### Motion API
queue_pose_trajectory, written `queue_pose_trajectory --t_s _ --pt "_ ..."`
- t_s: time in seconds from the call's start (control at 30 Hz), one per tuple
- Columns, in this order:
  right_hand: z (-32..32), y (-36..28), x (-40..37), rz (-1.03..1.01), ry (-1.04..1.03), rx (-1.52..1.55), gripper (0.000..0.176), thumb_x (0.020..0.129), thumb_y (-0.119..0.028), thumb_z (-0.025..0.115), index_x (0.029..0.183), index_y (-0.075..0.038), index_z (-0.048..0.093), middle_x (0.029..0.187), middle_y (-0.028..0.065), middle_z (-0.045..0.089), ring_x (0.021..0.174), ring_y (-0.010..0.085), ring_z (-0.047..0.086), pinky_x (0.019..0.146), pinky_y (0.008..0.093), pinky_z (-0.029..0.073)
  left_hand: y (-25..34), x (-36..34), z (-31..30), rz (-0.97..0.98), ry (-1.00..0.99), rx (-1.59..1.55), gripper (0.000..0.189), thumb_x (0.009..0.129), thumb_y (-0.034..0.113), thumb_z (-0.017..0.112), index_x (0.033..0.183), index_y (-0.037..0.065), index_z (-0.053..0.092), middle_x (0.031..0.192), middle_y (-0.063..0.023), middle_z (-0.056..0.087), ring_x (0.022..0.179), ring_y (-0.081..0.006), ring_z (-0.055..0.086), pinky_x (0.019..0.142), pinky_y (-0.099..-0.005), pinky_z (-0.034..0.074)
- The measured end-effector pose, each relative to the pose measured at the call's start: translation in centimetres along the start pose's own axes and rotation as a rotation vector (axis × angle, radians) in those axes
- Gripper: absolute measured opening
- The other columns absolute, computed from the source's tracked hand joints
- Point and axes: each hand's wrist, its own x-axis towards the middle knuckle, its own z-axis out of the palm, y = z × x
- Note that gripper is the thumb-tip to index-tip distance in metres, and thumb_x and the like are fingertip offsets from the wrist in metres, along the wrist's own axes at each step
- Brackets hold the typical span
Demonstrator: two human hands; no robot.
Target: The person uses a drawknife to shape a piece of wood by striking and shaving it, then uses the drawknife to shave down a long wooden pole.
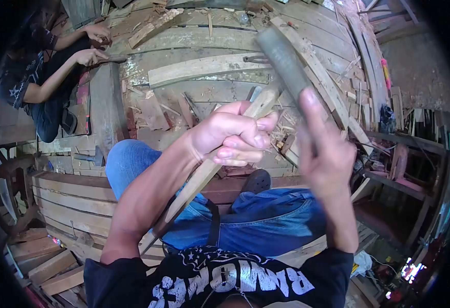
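Note:
My left hand (235, 134) is wrapped round a long pale wooden stick (191, 186), held at a slant over my lap. Its upper end pokes out past my knuckles, and its lower end runs darker and thinner down by my left forearm. My right hand (326, 154), smeared by motion, grips a broad flat grey bar (282, 56), with the index finger stretched along it. The bar slants up and away, close to the right of the stick's upper end; its exact kind is blurred.
A curved plank (199, 68) lies ahead on the boards, a clamp-like metal tool (257, 59) on it. At the left crouches another person (40, 77), hands at a thick beam (106, 97). A hammer (94, 156) lies below. Wooden frames (399, 177) stand right; offcuts (55, 269) lie lower left.

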Motion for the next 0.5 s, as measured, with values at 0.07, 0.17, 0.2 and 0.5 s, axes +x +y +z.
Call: queue_pose_trajectory --t_s 0.07,0.17,0.2,0.5 --pt "-0.3 0.2 0.1 0.050 0.034 -0.067 0.064 0.075 -0.007 0.069 0.135 -0.024 0.054 0.057 0.0033 0.042 0.040 0.0157 0.042 0.036 0.0344 0.037 -0.6 0.3 -0.4 -0.003 -0.107 -0.095 0.015 0.083 -0.003 0.048 0.082 0.011 0.042 0.047 0.0050 0.034 0.033 -0.0037 0.031 0.030 -0.0201 0.022" --pt "-1.6 -1.6 -0.4 0.003 -0.232 -0.055 0.061 0.080 -0.001 0.068 0.137 -0.013 0.050 0.073 0.0147 0.060 0.056 0.0263 0.056 0.053 0.0370 0.047 -0.3 -0.2 -0.5 -0.008 -0.051 -0.116 0.017 0.083 -0.003 0.049 0.081 0.012 0.041 0.047 0.0053 0.034 0.033 -0.0037 0.031 0.030 -0.0198 0.021" --pt "-1.0 -0.5 0.1 0.043 -0.142 -0.045 0.061 0.079 -0.002 0.068 0.137 -0.014 0.051 0.073 0.0147 0.060 0.055 0.0258 0.056 0.052 0.0369 0.047 -0.3 0.2 -0.7 -0.024 -0.098 -0.125 0.017 0.083 -0.002 0.049 0.081 0.012 0.041 0.048 0.0053 0.034 0.033 -0.0035 0.031 0.029 -0.0197 0.020" --pt "-1.1 -0.4 -0.3 0.073 -0.170 -0.100 0.062 0.079 0.000 0.068 0.137 -0.015 0.050 0.082 0.0142 0.065 0.058 0.0251 0.060 0.052 0.0356 0.049 -0.4 0.7 -0.6 -0.013 -0.146 -0.143 0.017 0.082 -0.002 0.049 0.080 0.012 0.039 0.047 0.0053 0.034 0.033 -0.0026 0.032 0.027 -0.0187 0.020"
